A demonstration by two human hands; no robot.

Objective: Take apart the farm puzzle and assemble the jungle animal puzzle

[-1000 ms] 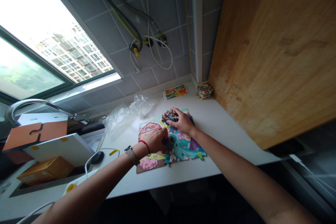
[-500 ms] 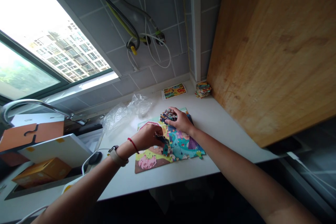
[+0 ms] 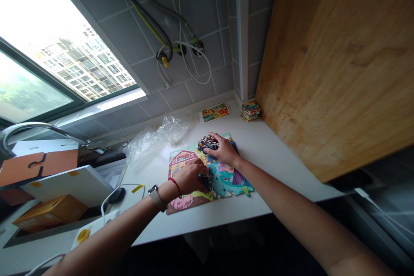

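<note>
The white desk [image 3: 258, 155] runs along a grey tiled wall and meets a wooden panel at its right end. A colourful jigsaw puzzle [image 3: 226, 179] lies flat near the front edge, partly assembled, with a red barn showing at its upper left. A small heap of loose pieces [image 3: 207, 142] sits on the puzzle's far edge. Behind the puzzle, crumpled clear plastic bags [image 3: 155, 136] rest on the desk. Close to the wall lies a picture card [image 3: 214, 112], and in the far right corner stands a stack of puzzle pieces [image 3: 250, 111].
</note>
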